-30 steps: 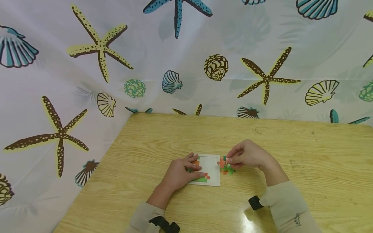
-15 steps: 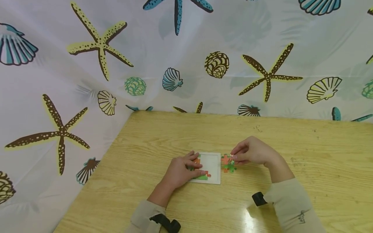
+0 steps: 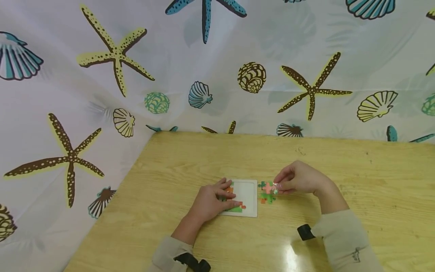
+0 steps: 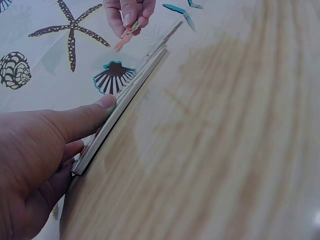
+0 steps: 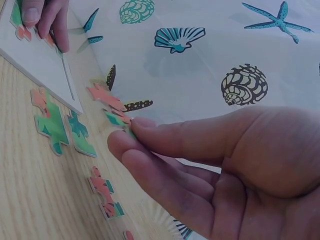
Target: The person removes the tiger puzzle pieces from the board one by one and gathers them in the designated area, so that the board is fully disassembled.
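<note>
A white puzzle tray (image 3: 249, 198) lies on the table, with orange and green puzzle pieces (image 3: 237, 207) fitted along its left and lower parts. My left hand (image 3: 210, 202) rests on the tray's left side, fingers spread and fairly straight. In the left wrist view its thumb (image 4: 92, 117) presses near the tray's edge. To the right of the tray, my right hand (image 3: 300, 179) pinches an orange and green puzzle piece (image 5: 116, 118) between thumb and fingertips, held above the table. Several loose puzzle pieces (image 5: 52, 125) lie beside the tray, below that hand.
The wooden table (image 3: 190, 158) runs back to a white curtain (image 3: 224, 68) printed with starfish and shells, which also hangs along the left side. Black straps with small cameras (image 3: 306, 232) sit on both sleeves.
My right hand has shifted rightward, away from the tray's edge, with the pinched puzzle piece turning in its fingers. The left hand stays on the tray.
</note>
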### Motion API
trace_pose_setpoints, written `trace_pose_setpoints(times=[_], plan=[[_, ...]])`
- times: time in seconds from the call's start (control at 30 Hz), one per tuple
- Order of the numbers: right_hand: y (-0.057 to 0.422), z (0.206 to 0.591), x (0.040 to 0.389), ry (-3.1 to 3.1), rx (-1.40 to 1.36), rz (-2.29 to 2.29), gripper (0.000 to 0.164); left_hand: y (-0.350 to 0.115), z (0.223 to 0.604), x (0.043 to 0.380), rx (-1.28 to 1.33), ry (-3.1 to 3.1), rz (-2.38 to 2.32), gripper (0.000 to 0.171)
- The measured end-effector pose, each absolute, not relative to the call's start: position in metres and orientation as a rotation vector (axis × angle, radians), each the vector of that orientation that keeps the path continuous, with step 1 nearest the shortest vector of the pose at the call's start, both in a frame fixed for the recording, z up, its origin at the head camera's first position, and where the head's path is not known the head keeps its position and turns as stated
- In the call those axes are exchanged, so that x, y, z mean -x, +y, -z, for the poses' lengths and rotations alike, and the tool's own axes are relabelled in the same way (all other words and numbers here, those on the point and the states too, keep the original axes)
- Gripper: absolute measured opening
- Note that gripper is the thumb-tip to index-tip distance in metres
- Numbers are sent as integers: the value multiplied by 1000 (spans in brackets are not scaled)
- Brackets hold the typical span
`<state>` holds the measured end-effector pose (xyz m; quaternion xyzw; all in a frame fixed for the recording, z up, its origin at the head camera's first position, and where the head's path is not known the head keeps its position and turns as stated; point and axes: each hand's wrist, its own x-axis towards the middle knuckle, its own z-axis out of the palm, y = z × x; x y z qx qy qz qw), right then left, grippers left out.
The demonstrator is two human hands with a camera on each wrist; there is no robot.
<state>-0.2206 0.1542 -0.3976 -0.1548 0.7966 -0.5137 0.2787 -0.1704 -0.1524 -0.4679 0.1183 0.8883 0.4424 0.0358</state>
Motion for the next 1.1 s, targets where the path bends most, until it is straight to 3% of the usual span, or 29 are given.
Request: trace_pose_setpoints(times=[1.1], plan=[[171, 400, 219, 2224, 332, 1213, 9, -153, 471, 170, -395, 2720, -1401, 19]])
